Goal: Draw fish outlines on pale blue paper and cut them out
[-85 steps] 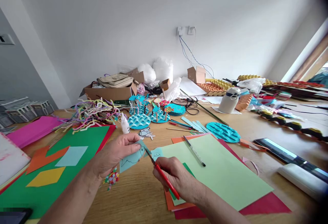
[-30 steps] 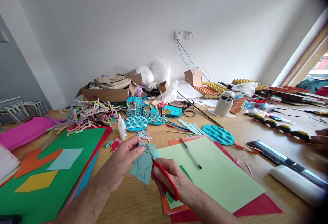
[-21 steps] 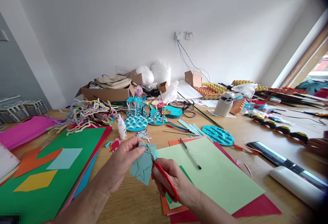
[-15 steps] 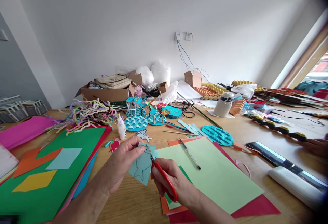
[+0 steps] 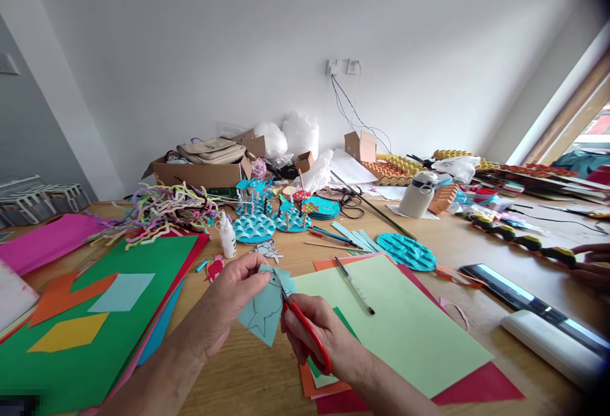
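Between thumb and fingers, my left hand (image 5: 241, 282) pinches the top of a light blue piece of paper (image 5: 263, 308) that bears a drawn black outline. My right hand (image 5: 317, 333) is closed round the handles of red scissors (image 5: 309, 333). The scissor blades lie at the paper's right edge, close to my left fingertips. Under and beside my right hand is a stack of coloured paper with a light green sheet (image 5: 400, 321) on top, and a pen (image 5: 354, 286) rests on it.
Green card (image 5: 128, 340) with cut pieces lies left. A glue bottle (image 5: 227, 237), pipe cleaners (image 5: 166, 209) and blue wavy discs (image 5: 405, 251) stand or lie beyond my hands. At the right edge, another person's hand (image 5: 593, 263) touches a black and yellow strip (image 5: 528, 241).
My hands, the paper and the scissors look almost the same. The other person's hand at the right has risen a little onto the strip's end. The view has shifted slightly.
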